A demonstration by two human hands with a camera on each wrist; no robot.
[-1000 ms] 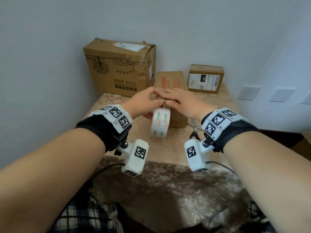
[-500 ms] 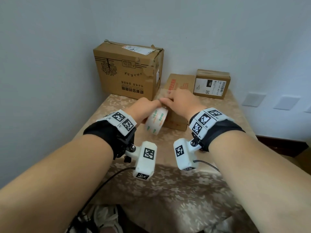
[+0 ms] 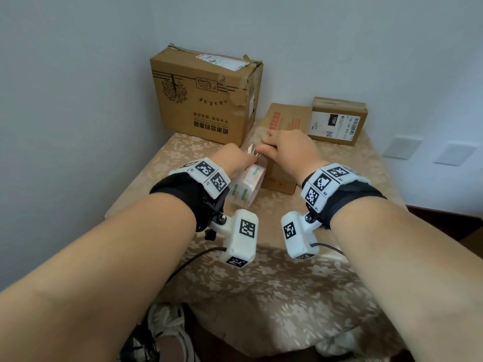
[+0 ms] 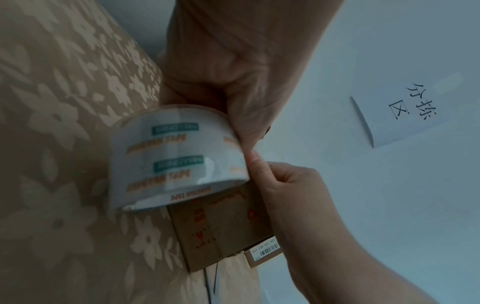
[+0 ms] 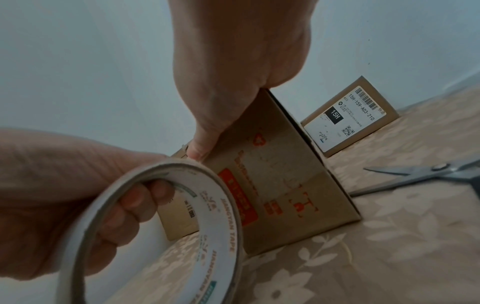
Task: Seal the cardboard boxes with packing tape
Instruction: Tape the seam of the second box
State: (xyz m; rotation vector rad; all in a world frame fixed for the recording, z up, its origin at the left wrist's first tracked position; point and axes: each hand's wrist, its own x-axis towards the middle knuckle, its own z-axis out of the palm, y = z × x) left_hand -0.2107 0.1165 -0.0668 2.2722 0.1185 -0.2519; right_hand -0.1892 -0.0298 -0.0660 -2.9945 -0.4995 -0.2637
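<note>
A mid-sized cardboard box [image 3: 287, 118] with red print stands mid-table, also seen in the wrist views [image 5: 280, 185] [image 4: 223, 226]. My left hand [image 3: 241, 163] holds a roll of clear packing tape [image 3: 245, 188] at the box's near left corner, fingers through its core [image 5: 135, 203], thumb on the outer wrap [image 4: 241, 123]. My right hand [image 3: 271, 150] lies over the box's near top edge, and its thumb [image 5: 201, 146] and fingers pinch the tape's free end [image 3: 252, 148] there. The roll [image 4: 176, 156] hangs tilted just off the table.
A large taped box [image 3: 203, 100] stands at the back left against the wall. A small labelled box [image 3: 337, 120] sits back right. Scissors [image 5: 420, 176] lie on the flowered tablecloth [image 3: 287, 283] right of the mid-sized box. A cable runs off the table's near edge.
The roll has swung from hanging straight below both hands to a tilt at the box's left corner. My right hand has shifted further onto the box top.
</note>
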